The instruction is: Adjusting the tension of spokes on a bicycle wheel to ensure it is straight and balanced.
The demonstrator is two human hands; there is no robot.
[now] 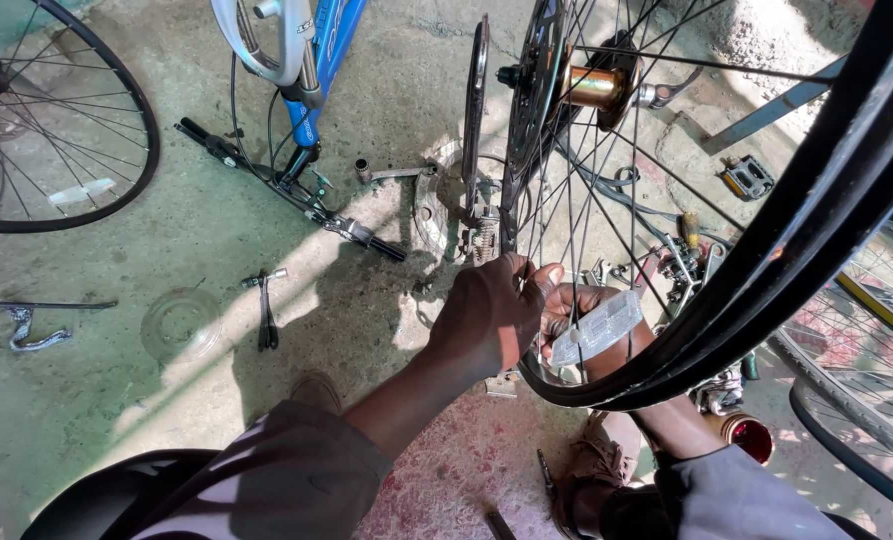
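Observation:
A black bicycle wheel (pixel 767 260) stands upright in front of me, its copper-coloured hub (pixel 597 87) at the top and thin spokes fanning down. My left hand (pixel 492 315) reaches to the rim's near side, fingers pinched on a spoke. My right hand (pixel 592 325) is behind the spokes, closed around a clear spoke reflector (pixel 599 327) fixed between them. Both forearms come up from the bottom of the view.
A second wheel (pixel 47 130) lies at the far left. A blue bike frame with handlebar (pixel 297 70) lies ahead. Brake parts (pixel 37 330), a clear plastic disc (pixel 180 322), small tools (pixel 265 310), a pedal (pixel 747 177) and a chainring (pixel 447 205) litter the concrete floor.

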